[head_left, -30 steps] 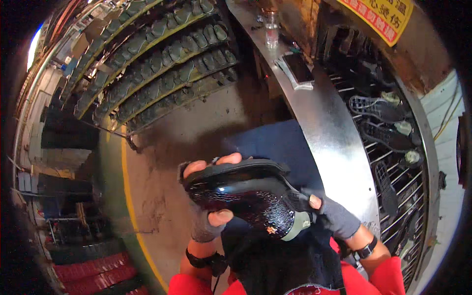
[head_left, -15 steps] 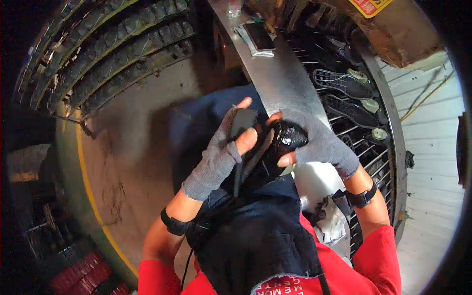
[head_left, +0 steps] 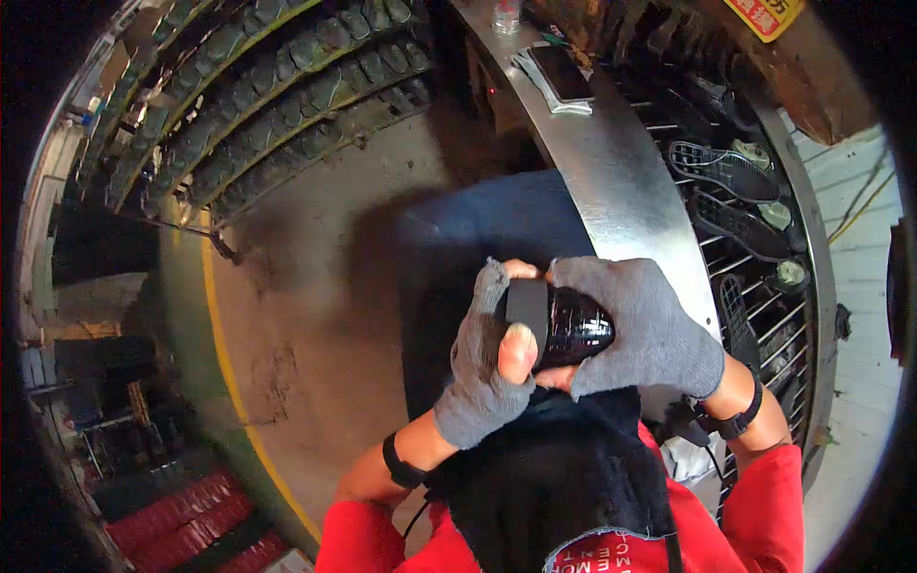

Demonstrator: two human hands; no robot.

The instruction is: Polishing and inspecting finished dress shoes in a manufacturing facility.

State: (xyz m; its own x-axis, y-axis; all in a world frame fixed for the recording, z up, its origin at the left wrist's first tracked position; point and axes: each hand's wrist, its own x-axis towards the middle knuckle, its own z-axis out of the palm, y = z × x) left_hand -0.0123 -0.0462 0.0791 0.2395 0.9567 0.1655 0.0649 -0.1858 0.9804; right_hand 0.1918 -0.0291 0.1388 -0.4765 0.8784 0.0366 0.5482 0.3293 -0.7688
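Observation:
In front of my body, both hands are close together, each in a grey glove with bare fingertips. My left hand (head_left: 482, 353) is closed around a dark grey shoe sole (head_left: 526, 307), its thumb lying across the flat face. My right hand (head_left: 650, 329) wraps round a glossy black shoe upper (head_left: 583, 325) from the right, fingers and thumb on either side. The sole's end lies against the upper, between my two hands. My palms and the dark apron below hide the rest of both pieces.
A metal bench (head_left: 626, 172) curves along the right, bearing a phone on a cloth (head_left: 562, 76) and a clear bottle (head_left: 506, 16). Beyond it, black soles (head_left: 723, 172) lie on a rack of metal bars. Shelves of dark shoes (head_left: 315, 57) stand far left; red items (head_left: 181, 516) sit lower left.
My hands have come together, bringing the sole from apart to against the glossy upper. The whole view has shifted, so the bench and rack appear further right.

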